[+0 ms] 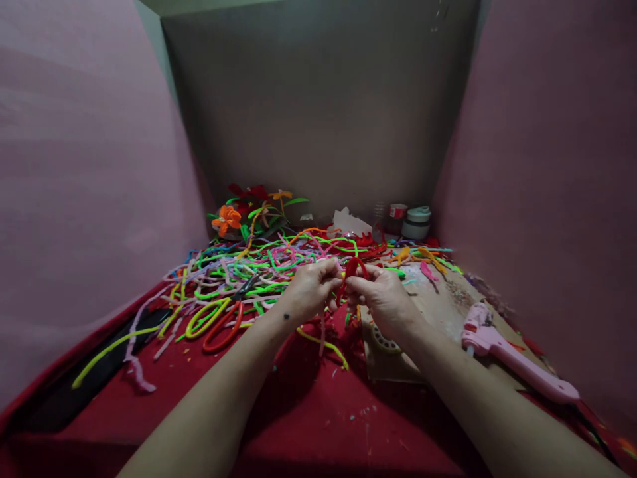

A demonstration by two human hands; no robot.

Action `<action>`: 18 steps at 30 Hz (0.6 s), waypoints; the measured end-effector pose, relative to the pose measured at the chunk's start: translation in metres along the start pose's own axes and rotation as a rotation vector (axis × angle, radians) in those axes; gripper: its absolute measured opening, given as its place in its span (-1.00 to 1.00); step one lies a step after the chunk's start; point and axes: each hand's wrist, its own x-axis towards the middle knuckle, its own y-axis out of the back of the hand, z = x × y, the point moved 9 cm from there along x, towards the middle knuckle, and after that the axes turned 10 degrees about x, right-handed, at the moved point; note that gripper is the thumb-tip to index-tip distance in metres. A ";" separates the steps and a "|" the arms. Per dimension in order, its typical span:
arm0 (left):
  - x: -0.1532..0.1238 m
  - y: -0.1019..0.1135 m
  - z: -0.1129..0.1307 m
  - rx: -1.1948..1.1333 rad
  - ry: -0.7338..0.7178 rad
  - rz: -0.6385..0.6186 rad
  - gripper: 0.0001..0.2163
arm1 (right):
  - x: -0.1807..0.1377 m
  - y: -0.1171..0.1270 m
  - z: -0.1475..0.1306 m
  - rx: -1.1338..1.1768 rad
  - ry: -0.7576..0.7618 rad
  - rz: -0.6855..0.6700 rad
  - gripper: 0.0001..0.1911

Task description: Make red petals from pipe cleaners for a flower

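Observation:
Between my two hands is a red pipe cleaner (352,267), bent into a loop that rises above the fingertips. My left hand (314,289) pinches it from the left, fingers closed. On the other side my right hand (381,299) grips it between thumb and forefinger. The lower part of the red piece is hidden by the fingers. Just left of my left hand, scissors with yellow and red handles (222,334) lie among a heap of loose pipe cleaners (239,269) in green, pink, lilac and yellow.
A pink glue gun (517,362) lies at the right on a cardboard sheet (398,368). Pipe-cleaner flowers (227,219) stand at the back left. A lidded jar (417,222) sits at the back right. A dark flat object (64,392) lies at the left edge of the red cloth (318,411).

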 end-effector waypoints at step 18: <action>-0.003 -0.012 -0.014 -0.014 0.185 -0.226 -0.92 | -0.001 0.003 0.004 -0.165 -0.048 0.016 -0.74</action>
